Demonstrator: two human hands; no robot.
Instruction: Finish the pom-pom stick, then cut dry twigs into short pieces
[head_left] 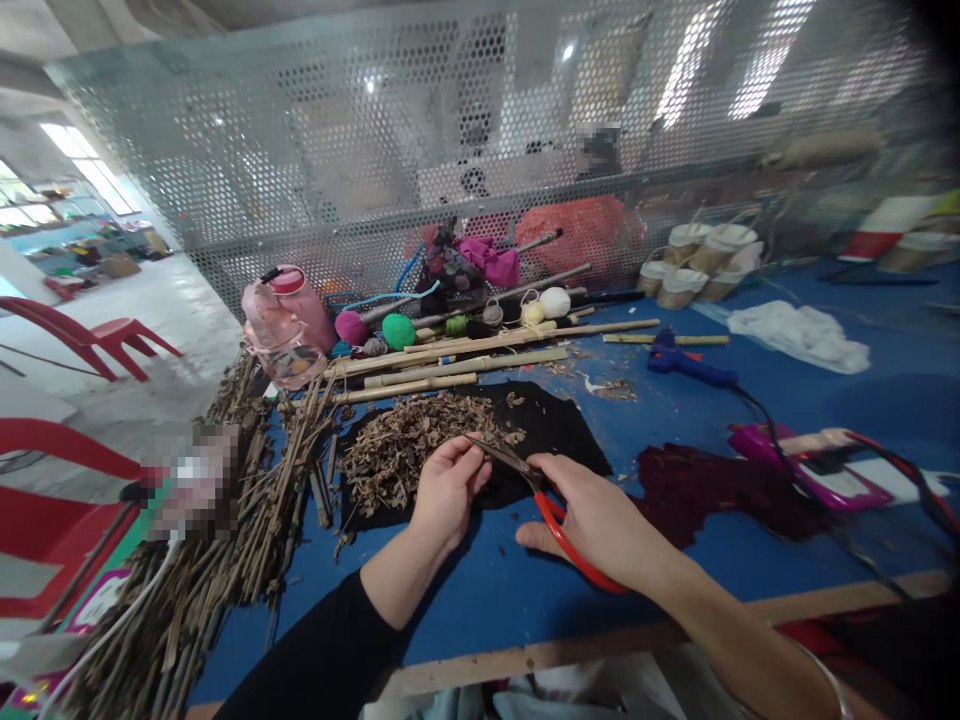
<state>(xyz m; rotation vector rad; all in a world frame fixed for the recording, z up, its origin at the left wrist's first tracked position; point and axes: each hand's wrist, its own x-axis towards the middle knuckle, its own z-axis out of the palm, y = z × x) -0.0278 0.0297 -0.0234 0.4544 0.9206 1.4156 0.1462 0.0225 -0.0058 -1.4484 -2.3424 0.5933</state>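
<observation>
My right hand point(600, 515) grips a pair of scissors point(553, 525) with red handles, its blades pointing left toward my other hand. The fingers of my left hand point(448, 490) are pinched together near the blade tips, around something small, probably a bit of dry plant, that I cannot make out. Just behind the left hand lies a heap of dry brown plant pieces point(390, 450) on a black cloth point(559, 420).
Bundled dry stalks point(232, 520) cover the table's left side. Bamboo sticks point(465, 365), yarn balls point(398, 331) and a pink jug point(289, 330) stand behind. To the right are a blue glue gun point(690, 368), dark red cloth point(697, 490), white stuffing point(799, 335) and paper cups point(701, 262).
</observation>
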